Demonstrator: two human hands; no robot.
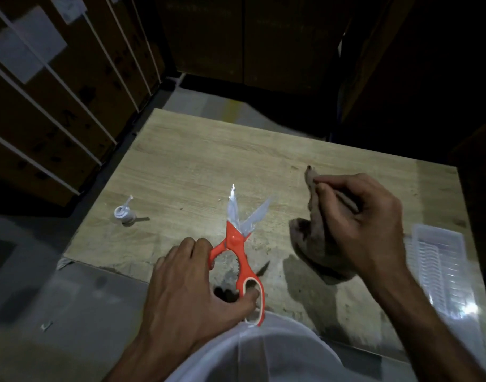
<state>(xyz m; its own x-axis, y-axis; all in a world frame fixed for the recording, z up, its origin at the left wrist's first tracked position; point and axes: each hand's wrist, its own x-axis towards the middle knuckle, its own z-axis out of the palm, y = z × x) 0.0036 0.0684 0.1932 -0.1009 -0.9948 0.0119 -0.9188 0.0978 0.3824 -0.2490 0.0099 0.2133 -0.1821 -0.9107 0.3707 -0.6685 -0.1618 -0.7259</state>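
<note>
My left hand (189,282) grips the orange handles of a pair of scissors (237,244), thumb through the lower loop. The steel blades are spread apart and point away from me over the wooden table (197,166). My right hand (357,216) pinches a brown cloth (316,241) that hangs from its fingers, the lower end bunched on the table just right of the scissors. The cloth and the blades are apart.
A small white bottle with a nozzle cap (125,212) stands on the table's left side. A clear plastic tray (443,268) lies at the right edge. Stacked cardboard boxes (57,106) line the left; the background is dark. A white garment (263,351) covers the near edge.
</note>
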